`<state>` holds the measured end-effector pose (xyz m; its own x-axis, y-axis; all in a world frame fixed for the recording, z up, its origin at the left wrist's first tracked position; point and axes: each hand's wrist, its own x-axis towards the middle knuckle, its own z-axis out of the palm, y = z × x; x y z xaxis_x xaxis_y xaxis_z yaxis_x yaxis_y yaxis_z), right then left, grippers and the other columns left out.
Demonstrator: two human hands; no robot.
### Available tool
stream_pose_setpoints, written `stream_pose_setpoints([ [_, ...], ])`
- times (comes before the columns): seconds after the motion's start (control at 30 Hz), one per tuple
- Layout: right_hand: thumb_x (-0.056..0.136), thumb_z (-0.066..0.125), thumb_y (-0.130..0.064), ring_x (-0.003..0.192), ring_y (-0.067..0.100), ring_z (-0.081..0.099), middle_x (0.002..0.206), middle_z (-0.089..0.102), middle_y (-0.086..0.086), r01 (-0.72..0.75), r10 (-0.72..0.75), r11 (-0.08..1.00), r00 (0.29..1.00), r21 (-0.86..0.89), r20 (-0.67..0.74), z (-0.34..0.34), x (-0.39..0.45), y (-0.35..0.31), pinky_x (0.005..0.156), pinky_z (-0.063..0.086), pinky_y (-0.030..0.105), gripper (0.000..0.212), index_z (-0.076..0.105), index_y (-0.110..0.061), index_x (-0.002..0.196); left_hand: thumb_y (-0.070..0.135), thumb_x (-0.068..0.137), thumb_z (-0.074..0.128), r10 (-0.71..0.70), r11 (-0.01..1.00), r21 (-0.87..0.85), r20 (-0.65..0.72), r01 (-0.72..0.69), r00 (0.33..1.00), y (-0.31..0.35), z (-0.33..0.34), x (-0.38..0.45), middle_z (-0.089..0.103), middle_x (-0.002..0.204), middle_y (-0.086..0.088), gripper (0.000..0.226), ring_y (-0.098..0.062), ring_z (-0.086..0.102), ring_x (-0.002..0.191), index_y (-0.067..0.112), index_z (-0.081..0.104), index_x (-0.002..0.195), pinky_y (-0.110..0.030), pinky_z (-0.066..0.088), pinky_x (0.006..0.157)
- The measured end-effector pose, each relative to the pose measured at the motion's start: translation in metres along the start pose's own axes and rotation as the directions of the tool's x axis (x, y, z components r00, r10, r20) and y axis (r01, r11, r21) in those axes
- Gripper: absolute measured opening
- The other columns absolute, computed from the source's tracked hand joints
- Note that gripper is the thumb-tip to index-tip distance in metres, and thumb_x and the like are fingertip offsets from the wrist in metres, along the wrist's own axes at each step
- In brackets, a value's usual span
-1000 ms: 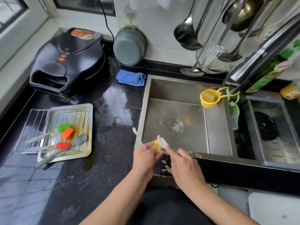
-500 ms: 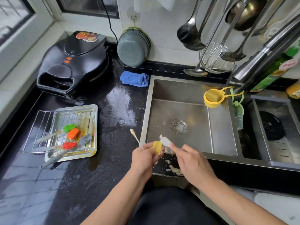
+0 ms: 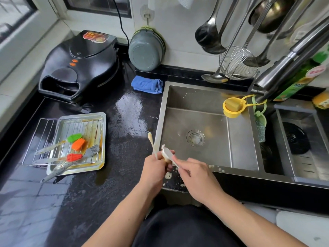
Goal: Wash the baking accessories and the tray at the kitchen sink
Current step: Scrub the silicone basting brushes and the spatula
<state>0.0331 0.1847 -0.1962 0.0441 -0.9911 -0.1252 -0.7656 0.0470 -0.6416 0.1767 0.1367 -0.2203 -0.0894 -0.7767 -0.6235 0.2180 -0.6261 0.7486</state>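
Both hands work over the sink (image 3: 161, 111) near-left rim, bare wet counter at 9 o'clock. Left hand (image 3: 154, 169) grips a cream-handled brush (image 3: 152, 143), handle pointing 11 o'clock. Right hand (image 3: 196, 174) pinches a small white scrubber (image 3: 168, 154), bristles probably against its mostly hidden head. Tray (image 3: 102, 139) sits well left.

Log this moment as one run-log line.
left hand: grips pastry brush | right hand: scrubs it with white brush | place: sink front edge | tray: unwashed

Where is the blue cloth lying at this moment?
In the head view, the blue cloth lies on the black counter, just left of the sink's back corner, below the grey bowl.
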Motion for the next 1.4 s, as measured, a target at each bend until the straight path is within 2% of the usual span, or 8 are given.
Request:
stream_pose_setpoints([
  [0.17, 0.102, 0.057, -0.023, 0.066, 0.014, 0.045, 0.071, 0.041, -0.006, -0.001, 0.001, 1.0, 0.999, 0.006, -0.036, 0.001, 0.0, -0.002, 0.06, 0.037, 0.032, 0.047, 0.052, -0.052, 0.139, -0.02, 0.086, 0.037, -0.061, 0.998, -0.014, 0.062, 0.062, 0.996, 0.004, 0.002, 0.002, 0.052, 0.06, -0.003, 0.044, -0.009, 0.042, 0.052, 0.002, 0.074, 0.093, -0.02, 0.034, 0.054],
  [0.37, 0.101, 0.06, -0.019, 0.066, 0.015, 0.048, 0.072, 0.041, -0.005, -0.001, 0.009, 0.998, 0.993, 0.068, -0.118, -0.005, -0.006, 0.007, 0.061, 0.043, 0.034, 0.047, 0.055, -0.046, 0.139, -0.018, 0.091, 0.03, -0.241, 0.836, -0.447, 0.222, 0.318, 0.945, 0.008, 0.0, 0.006, 0.05, 0.067, -0.002, 0.042, -0.006, 0.04, 0.048, 0.001, 0.066, 0.095, -0.016, 0.033, 0.048],
  [0.57, 0.101, 0.057, -0.021, 0.065, 0.018, 0.049, 0.072, 0.042, -0.005, 0.059, -0.06, 0.998, 0.996, -0.022, -0.067, 0.0, -0.004, 0.004, 0.059, 0.043, 0.036, 0.048, 0.052, -0.048, 0.141, -0.021, 0.087, 0.027, -0.199, 0.944, -0.231, 0.178, 0.237, 0.964, 0.007, 0.006, -0.005, 0.042, 0.063, -0.007, 0.05, -0.01, 0.034, 0.046, -0.004, 0.064, 0.116, -0.019, 0.03, 0.047],
  [0.8, 0.102, 0.057, -0.022, 0.065, 0.018, 0.05, 0.074, 0.044, -0.004, 0.005, -0.005, 1.0, 0.991, 0.004, -0.132, -0.005, 0.0, 0.007, 0.06, 0.048, 0.042, 0.047, 0.05, -0.046, 0.142, -0.016, 0.087, 0.027, -0.17, 0.914, -0.317, 0.27, 0.254, 0.948, 0.017, -0.003, -0.006, 0.031, 0.062, -0.002, 0.042, -0.007, 0.026, 0.044, 0.003, 0.064, 0.093, -0.02, 0.024, 0.047],
  [0.93, 0.1, 0.058, -0.022, 0.068, 0.015, 0.051, 0.076, 0.04, -0.011, 0.099, -0.099, 0.995, 0.992, 0.003, -0.081, 0.005, -0.013, 0.0, 0.062, 0.046, 0.034, 0.047, 0.054, -0.047, 0.14, -0.017, 0.089, 0.024, -0.229, 0.887, -0.357, 0.214, 0.294, 0.95, 0.008, -0.003, -0.004, 0.031, 0.059, -0.003, 0.047, -0.009, 0.028, 0.044, -0.002, 0.062, 0.113, -0.021, 0.027, 0.044],
  [1.07, 0.102, 0.056, -0.023, 0.067, 0.02, 0.051, 0.075, 0.045, -0.004, -0.009, 0.005, 0.999, 0.996, -0.051, -0.087, 0.004, 0.0, 0.004, 0.06, 0.046, 0.039, 0.046, 0.053, -0.047, 0.141, -0.016, 0.09, 0.028, -0.211, 0.935, -0.244, 0.207, 0.259, 0.955, 0.005, 0.001, -0.013, 0.044, 0.062, -0.003, 0.039, -0.009, 0.029, 0.043, -0.002, 0.063, 0.1, -0.021, 0.026, 0.048],
  [1.17, 0.102, 0.055, -0.021, 0.069, 0.018, 0.052, 0.079, 0.055, 0.001, -0.183, 0.195, 0.975, 0.977, 0.127, -0.086, 0.001, 0.001, 0.008, 0.062, 0.047, 0.039, 0.045, 0.053, -0.048, 0.139, -0.017, 0.091, 0.03, -0.174, 0.967, -0.171, 0.112, 0.191, 0.978, 0.003, -0.007, -0.007, 0.044, 0.062, -0.004, 0.042, -0.01, 0.032, 0.045, -0.006, 0.063, 0.115, -0.021, 0.03, 0.047],
  [1.4, 0.093, 0.068, -0.033, 0.06, 0.01, 0.048, 0.067, 0.059, -0.006, -0.493, 0.514, 0.682, 0.849, 0.54, 0.127, 0.004, 0.0, -0.005, 0.051, 0.038, 0.022, 0.017, 0.074, -0.018, 0.092, 0.001, 0.103, 0.05, 0.032, 0.985, 0.17, 0.019, -0.035, 0.999, -0.006, -0.011, -0.014, 0.064, 0.066, -0.007, 0.034, -0.013, 0.052, 0.054, 0.016, 0.059, 0.132, -0.027, 0.043, 0.057],
])
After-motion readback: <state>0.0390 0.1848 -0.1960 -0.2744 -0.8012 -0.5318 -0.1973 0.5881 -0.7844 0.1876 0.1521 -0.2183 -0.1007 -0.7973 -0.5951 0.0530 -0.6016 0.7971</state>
